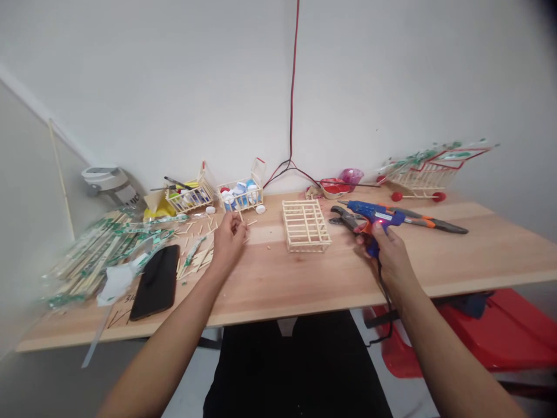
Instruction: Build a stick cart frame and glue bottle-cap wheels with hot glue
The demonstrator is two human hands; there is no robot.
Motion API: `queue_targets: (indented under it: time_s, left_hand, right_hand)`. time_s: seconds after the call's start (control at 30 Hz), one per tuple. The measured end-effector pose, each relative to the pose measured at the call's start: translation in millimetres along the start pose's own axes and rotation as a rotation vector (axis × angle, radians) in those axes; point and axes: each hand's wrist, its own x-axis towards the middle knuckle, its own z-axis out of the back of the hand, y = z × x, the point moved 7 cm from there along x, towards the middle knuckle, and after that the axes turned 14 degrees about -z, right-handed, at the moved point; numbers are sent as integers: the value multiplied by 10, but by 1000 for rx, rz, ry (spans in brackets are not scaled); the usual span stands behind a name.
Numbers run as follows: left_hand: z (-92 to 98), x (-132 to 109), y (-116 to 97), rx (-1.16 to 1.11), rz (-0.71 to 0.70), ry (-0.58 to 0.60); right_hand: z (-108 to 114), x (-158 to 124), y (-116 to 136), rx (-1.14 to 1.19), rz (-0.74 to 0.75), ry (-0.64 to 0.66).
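My left hand (228,242) pinches a short wooden stick (241,216) upright above the wooden tabletop (270,284). Loose stick pieces (195,247) lie to its left. My right hand (391,260) grips a blue hot glue gun (372,213) by its handle, with a small red light glowing on the gun. Its black cord (383,284) hangs down over the table's front edge. Just behind the gun lie long-handled pliers (418,219) with orange and grey grips. Between my hands stands an open lattice box of wooden sticks (306,226).
Two small stick carts holding bottle caps (240,194) stand at the back left. A stick shopping cart with red wheels (424,177) stands back right. Bundled sticks (104,252) and a black phone (155,281) lie left. A red-and-black wire (291,116) runs down the wall.
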Motion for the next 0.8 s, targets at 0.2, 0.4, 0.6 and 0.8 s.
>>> queue_targets:
  time_s: [0.2,0.4,0.6,0.8]
  left_hand:
    - [-18,80,-175,-450,102,-80]
    - [-235,449,-425,-739,166,-95]
    - [-358,393,-659,-665,80,-24]
    - [-372,245,-906,-532,-47,125]
  right_hand:
    - [-50,-90,74,-31,13,24]
    - [-71,-190,79,-26,2,97]
    - [2,-181,27,-54,-35,45]
    - [-4,-179,12,-77,-44,30]
